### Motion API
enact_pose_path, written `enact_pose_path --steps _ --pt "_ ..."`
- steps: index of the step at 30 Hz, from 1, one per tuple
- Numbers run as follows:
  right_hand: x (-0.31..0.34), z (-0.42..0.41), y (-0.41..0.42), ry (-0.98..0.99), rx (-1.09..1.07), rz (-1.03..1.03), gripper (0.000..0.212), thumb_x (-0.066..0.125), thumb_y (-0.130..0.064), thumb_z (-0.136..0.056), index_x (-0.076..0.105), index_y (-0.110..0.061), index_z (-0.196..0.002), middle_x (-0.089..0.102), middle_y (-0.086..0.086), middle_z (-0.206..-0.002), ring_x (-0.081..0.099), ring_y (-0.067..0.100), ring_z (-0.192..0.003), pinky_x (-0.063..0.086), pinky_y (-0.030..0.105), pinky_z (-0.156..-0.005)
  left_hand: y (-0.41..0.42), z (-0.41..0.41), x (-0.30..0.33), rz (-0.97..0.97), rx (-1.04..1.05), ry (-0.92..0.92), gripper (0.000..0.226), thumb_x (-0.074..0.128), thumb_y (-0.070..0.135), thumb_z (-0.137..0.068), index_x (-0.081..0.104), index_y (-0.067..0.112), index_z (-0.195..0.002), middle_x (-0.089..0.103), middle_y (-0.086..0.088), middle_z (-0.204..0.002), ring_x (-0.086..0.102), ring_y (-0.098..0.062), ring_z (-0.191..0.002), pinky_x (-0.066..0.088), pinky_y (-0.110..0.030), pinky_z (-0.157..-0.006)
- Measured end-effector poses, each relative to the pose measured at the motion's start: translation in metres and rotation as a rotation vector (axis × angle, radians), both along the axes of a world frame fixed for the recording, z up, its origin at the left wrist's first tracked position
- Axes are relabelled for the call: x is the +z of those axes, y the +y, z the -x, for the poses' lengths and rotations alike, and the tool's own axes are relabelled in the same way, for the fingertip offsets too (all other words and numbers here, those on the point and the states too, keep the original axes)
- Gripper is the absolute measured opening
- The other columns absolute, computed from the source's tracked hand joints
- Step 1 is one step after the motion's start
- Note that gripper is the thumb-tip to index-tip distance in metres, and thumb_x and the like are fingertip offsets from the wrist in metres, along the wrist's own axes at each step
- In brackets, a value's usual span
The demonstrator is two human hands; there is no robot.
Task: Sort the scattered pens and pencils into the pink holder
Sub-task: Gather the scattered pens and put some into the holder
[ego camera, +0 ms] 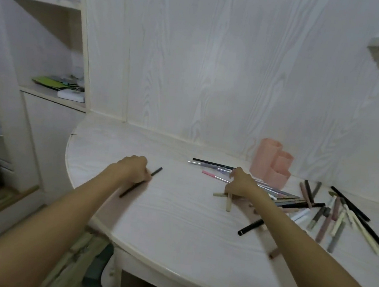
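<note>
The pink holder (272,163), three joined tubes, stands against the back wall on the right of the white desk (163,216). My left hand (133,169) grips a thin black pencil (157,171) that lies flat on the desk, its ends poking out on both sides of the fist. My right hand (241,184) reaches into the pile of pens; its fingers curl down over two beige pens (228,202) and the pens beneath. A black pen (251,227) pokes out from under my right forearm. Several more pens and pencils (341,215) lie scattered to the right.
The desk has a rounded front edge, with open floor to its left. A shelf unit on the left holds green booklets (51,81) and a white box (71,95). A white wood-grain wall backs the desk.
</note>
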State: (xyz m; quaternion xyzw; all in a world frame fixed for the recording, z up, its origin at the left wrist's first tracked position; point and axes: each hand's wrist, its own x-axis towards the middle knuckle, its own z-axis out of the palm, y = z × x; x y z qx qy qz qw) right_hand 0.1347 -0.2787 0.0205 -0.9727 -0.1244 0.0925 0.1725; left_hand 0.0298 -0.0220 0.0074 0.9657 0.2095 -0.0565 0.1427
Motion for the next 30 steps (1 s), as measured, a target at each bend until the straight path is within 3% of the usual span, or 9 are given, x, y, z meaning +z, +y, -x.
enact_pose_path --steps 3,6,8,10,12,17,23,27,30 --pt "0.008 -0.004 -0.022 0.065 -0.023 -0.222 0.048 0.059 -0.008 -0.084 0.043 0.002 -0.129 0.059 0.016 -0.109 0.057 0.029 -0.098 0.047 0.03 -0.072 -0.055 -0.024 0.002 -0.034 -0.124 0.024 0.026 0.056 0.037 -0.088 0.048 0.016 -0.075 0.059 -0.009 -0.101 0.052 -0.027 -0.089 0.047 -0.038 -0.086" --pt "0.014 -0.007 -0.053 0.284 -0.069 -0.561 0.049 0.058 -0.006 -0.087 0.039 -0.005 -0.132 0.064 0.009 -0.08 0.061 0.018 -0.063 0.052 0.023 -0.045 -0.103 -0.044 0.007 -0.164 -0.239 0.032 0.031 0.051 0.034 -0.093 0.055 0.006 -0.107 0.057 -0.013 -0.118 0.055 -0.031 -0.107 0.042 -0.032 -0.082" --pt "0.014 -0.012 -0.074 0.366 -0.07 -0.686 0.043 0.058 -0.008 -0.087 0.044 -0.009 -0.128 0.066 0.011 -0.085 0.064 0.021 -0.068 0.06 0.036 -0.057 -0.123 -0.052 0.014 -0.263 -0.281 0.052 0.036 0.049 0.034 -0.094 0.055 0.005 -0.115 0.057 -0.012 -0.122 0.057 -0.029 -0.11 0.042 -0.031 -0.081" --pt "0.014 -0.018 -0.095 0.361 -0.023 -0.767 0.032 0.056 -0.007 -0.088 0.052 -0.003 -0.12 0.067 0.01 -0.087 0.063 0.024 -0.076 0.059 0.035 -0.069 -0.131 -0.061 0.022 -0.249 -0.301 0.103 0.031 0.05 0.037 -0.094 0.057 0.009 -0.106 0.063 -0.009 -0.111 0.063 -0.023 -0.089 0.045 -0.027 -0.072" --pt "0.014 -0.022 -0.113 0.314 -0.002 -0.835 0.026 0.055 -0.007 -0.089 0.061 -0.004 -0.114 0.068 0.007 -0.085 0.061 0.018 -0.073 0.053 0.019 -0.058 -0.13 -0.075 0.031 -0.059 -0.257 0.117 0.029 0.052 0.037 -0.093 0.056 0.01 -0.085 0.065 -0.004 -0.085 0.063 -0.018 -0.068 0.049 -0.024 -0.061" --pt "-0.003 -0.038 -0.147 0.17 -0.08 -1.017 0.027 0.059 -0.01 -0.087 0.063 -0.007 -0.113 0.071 0.006 -0.088 0.059 0.011 -0.064 0.048 0.017 -0.056 -0.155 -0.123 0.065 0.475 -0.18 -0.487 0.016 0.053 0.02 -0.092 0.064 0.009 -0.089 0.072 -0.015 -0.097 0.068 -0.027 -0.086 0.057 -0.038 -0.081" --pt "-0.016 -0.053 -0.165 0.245 -0.042 -1.308 0.026 0.052 -0.008 -0.093 0.06 -0.013 -0.117 0.071 0.004 -0.095 0.064 0.011 -0.079 0.054 0.023 -0.077 -0.21 -0.184 0.098 0.61 -0.18 -1.086 0.022 0.054 0.026 -0.094 0.057 0.011 -0.11 0.066 0.001 -0.093 0.067 -0.02 -0.091 0.054 -0.042 -0.087" --pt "-0.022 -0.061 -0.179 0.353 -0.065 -1.638 0.024 0.046 -0.003 -0.095 0.064 -0.012 -0.107 0.072 0.001 -0.088 0.068 0.013 -0.084 0.057 0.023 -0.077 -0.232 -0.207 0.085 0.529 -0.199 -1.111 0.021 0.055 0.026 -0.094 0.056 0.011 -0.109 0.066 0.001 -0.1 0.065 -0.019 -0.097 0.049 -0.032 -0.085" --pt "-0.026 -0.065 -0.188 0.422 -0.111 -1.809 0.027 0.044 -0.003 -0.095 0.06 -0.008 -0.116 0.068 0.004 -0.095 0.067 0.017 -0.094 0.057 0.029 -0.083 -0.233 -0.216 0.061 0.342 -0.223 -0.877 0.026 0.056 0.031 -0.093 0.06 0.015 -0.112 0.068 0.001 -0.112 0.062 -0.018 -0.107 0.041 -0.027 -0.081"
